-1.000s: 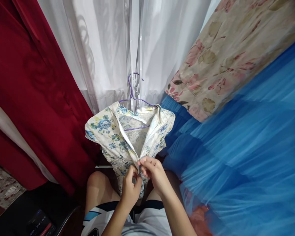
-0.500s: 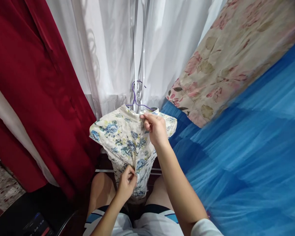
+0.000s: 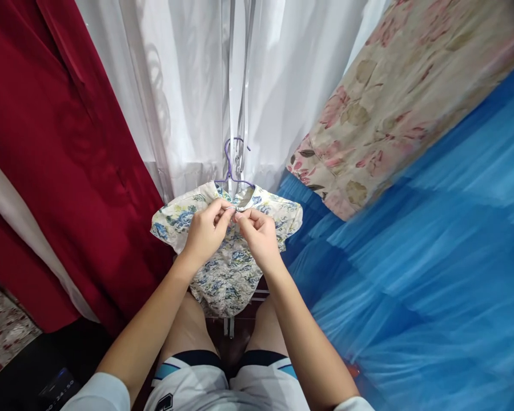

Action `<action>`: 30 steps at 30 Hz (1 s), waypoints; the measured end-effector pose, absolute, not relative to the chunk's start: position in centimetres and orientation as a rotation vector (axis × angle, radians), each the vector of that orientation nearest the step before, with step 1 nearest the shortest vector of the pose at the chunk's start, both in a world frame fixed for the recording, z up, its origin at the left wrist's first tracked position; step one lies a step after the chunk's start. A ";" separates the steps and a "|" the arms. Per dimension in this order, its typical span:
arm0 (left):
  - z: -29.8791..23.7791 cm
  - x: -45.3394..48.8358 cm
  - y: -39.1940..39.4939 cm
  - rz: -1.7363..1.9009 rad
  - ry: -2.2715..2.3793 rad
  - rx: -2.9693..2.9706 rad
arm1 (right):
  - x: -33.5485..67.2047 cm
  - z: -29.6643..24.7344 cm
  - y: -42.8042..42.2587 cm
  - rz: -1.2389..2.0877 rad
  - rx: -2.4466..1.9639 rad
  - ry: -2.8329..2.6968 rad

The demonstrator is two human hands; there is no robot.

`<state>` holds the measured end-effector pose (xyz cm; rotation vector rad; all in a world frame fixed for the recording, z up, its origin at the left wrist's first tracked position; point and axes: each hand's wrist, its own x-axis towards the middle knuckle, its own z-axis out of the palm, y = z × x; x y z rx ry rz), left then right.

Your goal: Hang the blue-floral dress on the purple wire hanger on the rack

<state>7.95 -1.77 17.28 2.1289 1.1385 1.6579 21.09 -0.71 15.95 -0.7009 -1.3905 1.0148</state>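
one floral blouse hangs below one purple hanger, which seems to bear the shoulders so the front is spread. just below the hanger, two hands, the left hand and the right hand, have fingertips closed, pinching the collar front, probably for holding two edges together. one red cloth is left of the hanger.

Top: cloth — is looking matt, crumpled
Hanger: is looking smooth, faintly glossy
Straps: are gleaming, smooth
Red drape: cloth, is looking matt
White drape: cloth, is showing soft sheen
Blue layers: gauzy cloth — are looking sheer
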 end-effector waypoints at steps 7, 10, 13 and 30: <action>18.0 5.5 -2.0 2.205 1.135 1.772 | 21.9 11.5 0.8 1.004 -0.867 -1.341; 16.3 0.6 0.0 2.448 1.089 1.409 | 23.0 10.1 -0.4 1.028 -0.908 -1.403; 12.6 -3.3 2.4 2.491 0.988 0.813 | 23.2 9.3 -1.5 1.045 -0.890 -1.455; 5.8 9.7 -3.9 1.492 0.711 1.093 | 26.9 0.8 -5.2 0.887 -1.164 -1.732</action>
